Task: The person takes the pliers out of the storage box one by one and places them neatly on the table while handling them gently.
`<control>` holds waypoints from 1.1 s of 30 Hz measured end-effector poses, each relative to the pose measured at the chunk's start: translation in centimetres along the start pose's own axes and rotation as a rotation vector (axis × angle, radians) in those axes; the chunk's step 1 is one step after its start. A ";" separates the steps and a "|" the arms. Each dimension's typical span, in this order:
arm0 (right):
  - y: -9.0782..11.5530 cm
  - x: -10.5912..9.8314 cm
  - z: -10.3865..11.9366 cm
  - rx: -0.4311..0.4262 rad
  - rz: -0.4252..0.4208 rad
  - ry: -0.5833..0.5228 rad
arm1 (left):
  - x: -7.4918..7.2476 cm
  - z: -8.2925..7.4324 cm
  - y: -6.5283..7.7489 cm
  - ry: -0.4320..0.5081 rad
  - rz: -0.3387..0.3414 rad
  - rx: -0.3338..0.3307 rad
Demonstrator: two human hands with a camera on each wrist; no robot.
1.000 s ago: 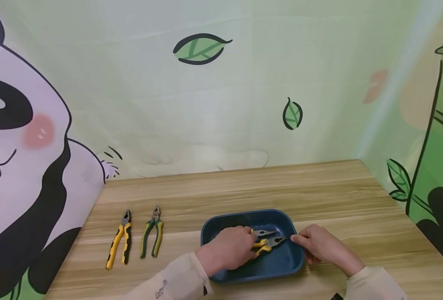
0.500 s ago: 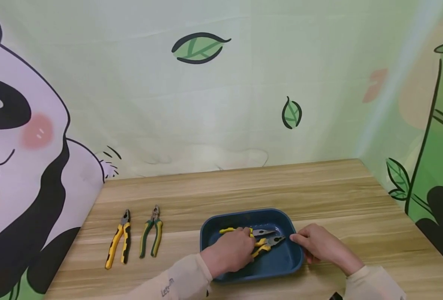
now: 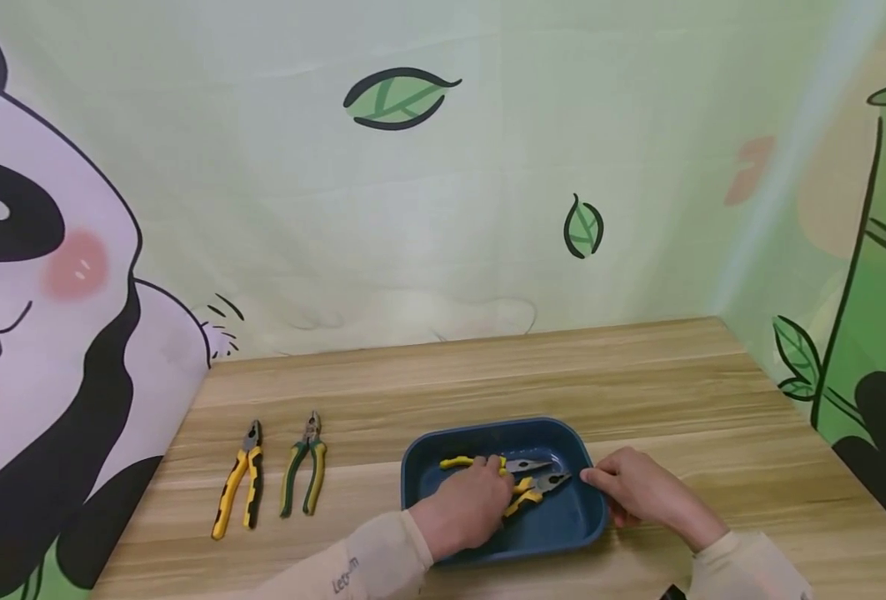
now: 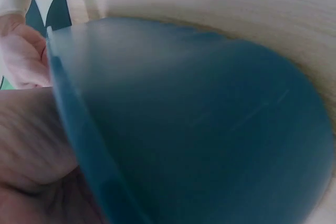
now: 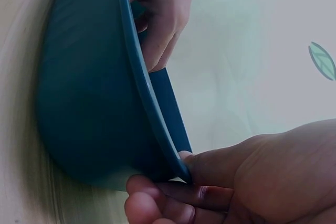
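A dark blue rectangular tray (image 3: 480, 557) stands on the table with two yellow-handled pliers inside. Long-nose pliers (image 3: 525, 466) lie toward its back, and combination pliers (image 3: 548, 483) lie just in front, jaws pointing right. My left hand (image 3: 468, 504) reaches into the tray, its fingers curled down over the combination pliers' handles; the fingertips are hidden. At the tray's right end my right hand (image 3: 645, 492) pinches the rim, thumb on top and fingers outside, as the right wrist view shows. In the left wrist view the tray's outer wall (image 4: 199, 119) fills most of the picture.
On the table's left lie yellow-and-black pliers (image 3: 253, 475) and green-and-yellow pliers (image 3: 307, 462), side by side with jaws pointing away. A printed cloth backdrop (image 3: 473, 167) rises behind the wooden table (image 3: 638, 375), and a panda is drawn on its left part.
My left hand has shifted slightly right and toward me inside the tray, uncovering a yellow handle of the long-nose pliers. My right hand and the tray have stayed in place.
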State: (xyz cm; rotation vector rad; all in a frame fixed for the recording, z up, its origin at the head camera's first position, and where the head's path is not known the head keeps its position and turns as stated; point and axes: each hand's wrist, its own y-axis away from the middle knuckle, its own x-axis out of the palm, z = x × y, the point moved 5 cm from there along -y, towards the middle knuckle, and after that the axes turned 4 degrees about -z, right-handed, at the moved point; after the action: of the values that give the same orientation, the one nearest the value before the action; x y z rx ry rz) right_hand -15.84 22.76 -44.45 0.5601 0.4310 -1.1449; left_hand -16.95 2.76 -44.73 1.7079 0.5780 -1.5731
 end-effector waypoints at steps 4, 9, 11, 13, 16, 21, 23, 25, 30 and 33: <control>0.0 0.0 0.0 0.002 -0.003 -0.004 | 0.1 -0.3 0.0 -0.051 -0.004 0.002; 0.0 0.0 -0.1 0.000 -0.005 -0.005 | 0.1 -0.4 -0.1 -0.070 0.004 0.000; 0.0 0.0 -0.1 -0.003 -0.003 -0.007 | 0.2 -0.4 -0.3 -0.064 0.008 0.001; 0.0 0.0 0.0 -0.006 -0.002 -0.010 | 0.2 -0.4 -0.4 -0.066 0.007 0.004; 0.0 0.0 0.0 -0.006 0.002 -0.014 | 0.3 -0.3 -0.5 -0.068 0.009 0.002; 0.0 0.0 0.0 -0.010 0.002 -0.012 | 0.4 -0.4 -0.5 -0.048 0.024 -0.010; 0.0 0.0 0.0 -0.009 0.002 -0.013 | 0.4 -0.4 -0.5 -0.036 0.025 -0.012; 0.0 0.0 -0.1 -0.006 0.004 -0.017 | 0.4 -0.5 -0.5 -0.029 0.021 -0.004; 0.0 0.0 0.0 -0.007 0.007 -0.024 | 0.4 -1.0 -0.3 -0.051 -0.012 0.040; 0.1 0.1 0.1 -0.012 0.009 -0.024 | 0.4 -1.3 -0.1 -0.093 -0.035 0.059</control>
State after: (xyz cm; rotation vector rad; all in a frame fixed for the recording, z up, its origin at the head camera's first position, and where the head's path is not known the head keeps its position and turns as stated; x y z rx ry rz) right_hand -15.76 22.69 -44.42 0.5368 0.4135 -1.1388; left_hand -16.12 3.77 -45.21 1.6657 0.5216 -1.6999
